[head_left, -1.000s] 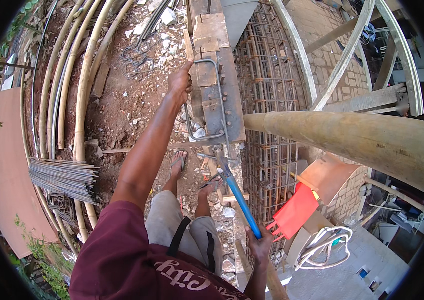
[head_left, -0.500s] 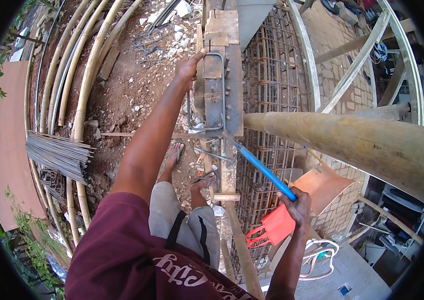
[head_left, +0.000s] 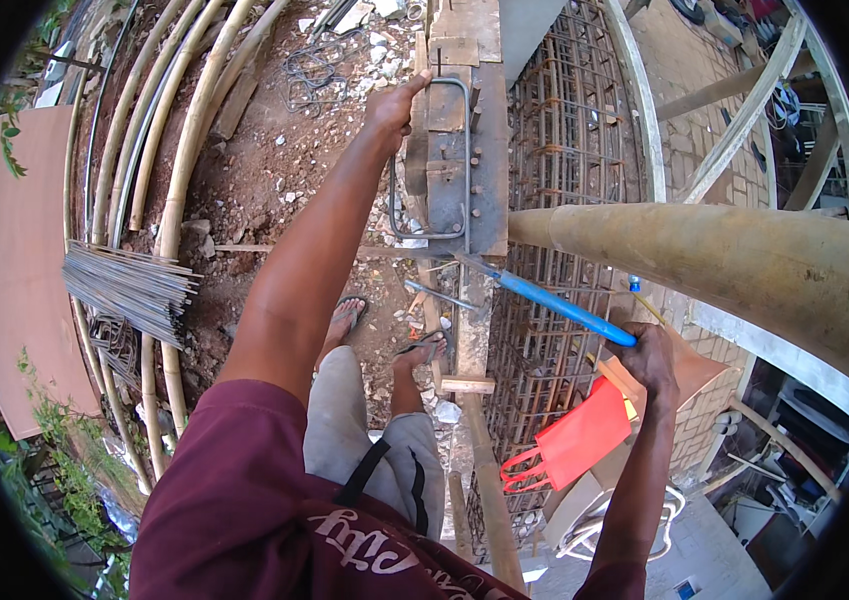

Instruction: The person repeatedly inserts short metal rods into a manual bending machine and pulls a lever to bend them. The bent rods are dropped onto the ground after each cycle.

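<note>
From the head camera, the left hand [head_left: 391, 103] is stretched forward, its fingers closed on a bent steel stirrup [head_left: 431, 160] that lies on the long wooden bench [head_left: 489, 150]. The right hand [head_left: 647, 358] is closed around the end of a blue pipe lever [head_left: 559, 306], whose far tip meets the stirrup at the bench's near end. A thick bamboo pole [head_left: 724, 265] crosses just beside the lever. A rebar cage [head_left: 554, 120] lies beside the bench, and a red bag [head_left: 576, 440] hangs below the right hand.
</note>
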